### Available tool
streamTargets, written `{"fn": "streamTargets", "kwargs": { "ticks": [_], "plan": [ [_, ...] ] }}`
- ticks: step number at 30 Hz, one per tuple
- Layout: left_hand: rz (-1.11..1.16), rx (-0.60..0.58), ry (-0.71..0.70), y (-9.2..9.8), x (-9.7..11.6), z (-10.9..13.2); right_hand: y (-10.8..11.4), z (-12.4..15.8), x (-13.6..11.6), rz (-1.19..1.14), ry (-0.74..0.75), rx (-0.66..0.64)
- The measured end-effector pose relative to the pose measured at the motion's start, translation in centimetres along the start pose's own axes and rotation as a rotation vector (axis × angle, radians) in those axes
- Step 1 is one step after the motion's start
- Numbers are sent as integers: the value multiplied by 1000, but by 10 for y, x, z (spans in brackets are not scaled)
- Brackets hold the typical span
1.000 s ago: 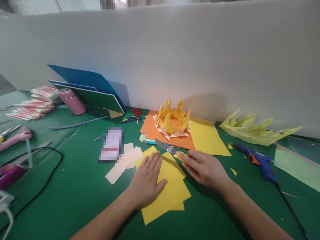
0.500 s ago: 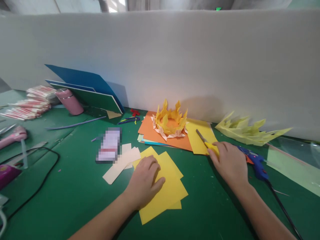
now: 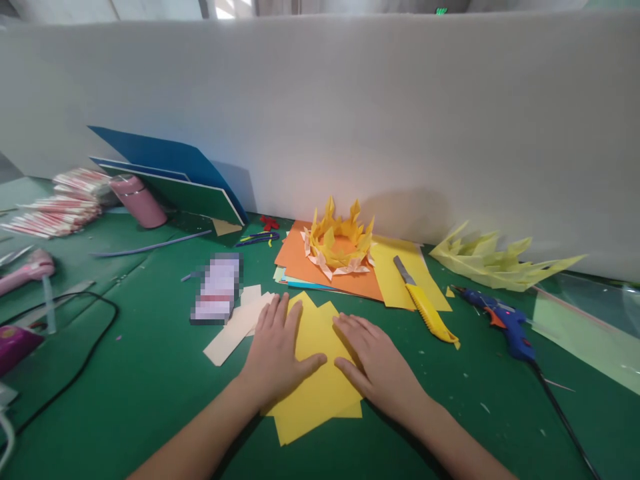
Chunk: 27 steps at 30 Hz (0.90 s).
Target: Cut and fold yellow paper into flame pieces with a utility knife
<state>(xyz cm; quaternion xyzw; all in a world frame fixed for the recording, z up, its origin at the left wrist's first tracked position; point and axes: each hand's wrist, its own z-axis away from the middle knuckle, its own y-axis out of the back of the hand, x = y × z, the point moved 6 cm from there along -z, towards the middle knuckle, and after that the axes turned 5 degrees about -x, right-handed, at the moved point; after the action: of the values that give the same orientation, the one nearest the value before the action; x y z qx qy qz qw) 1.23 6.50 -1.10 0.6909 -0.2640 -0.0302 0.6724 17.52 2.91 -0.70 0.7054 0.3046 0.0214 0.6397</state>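
On the left part of the green bench [image 3: 150, 373], a phone [image 3: 217, 287] is lying just beyond some pale paper strips [image 3: 230, 340]. The left hand [image 3: 275, 353] is lying open, palm down and holding nothing, across the left edge of the yellow sheets [image 3: 315, 393]; its fingers are pointing far and overlapping the right end of the strips in view.

The yellow sheets are lying at the near middle, overlapping askew. They are looking light, thin and flexible, probably easy to slide or crease, so the edges and loose corners are likely offering the best hold. The pile's long axis is running near to far, its corners pointing several ways; the hands are hiding too much to tell each sheet's axis.

The right hand [image 3: 380, 363] is resting along the right edge, fingers loosely extended, gripping nothing, its thumb pointing left and stopping short of the left thumb. Farther right, a yellow cutter [image 3: 427, 310] is lying with its blade pointing far left.
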Motion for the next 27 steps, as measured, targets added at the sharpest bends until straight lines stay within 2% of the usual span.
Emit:
{"fn": "streamTargets", "kwargs": {
  "ticks": [4,7,10,15,18,22,25,27],
  "plan": [
    [10,14,-26,0,2,-2,-1,3,2,-129,-56,-3],
    [37,44,-43,3,6,-3,-2,6,-2,-339,-94,-9],
    [111,88,-21,7,6,-3,-7,8,-2,-676,-196,23],
    [295,199,94,17,-4,-5,-14,6,5,-1293,-361,78],
    [349,164,137,22,-9,-10,-14,7,14,-1498,-468,38],
    [469,136,152,33,-12,-14,-8,9,28,-1495,-496,61],
    [642,166,232,40,-15,-12,-1,9,37,-1273,-421,156],
    [805,134,297,39,-16,-11,4,9,39,-1135,-377,232]
  ]
}}
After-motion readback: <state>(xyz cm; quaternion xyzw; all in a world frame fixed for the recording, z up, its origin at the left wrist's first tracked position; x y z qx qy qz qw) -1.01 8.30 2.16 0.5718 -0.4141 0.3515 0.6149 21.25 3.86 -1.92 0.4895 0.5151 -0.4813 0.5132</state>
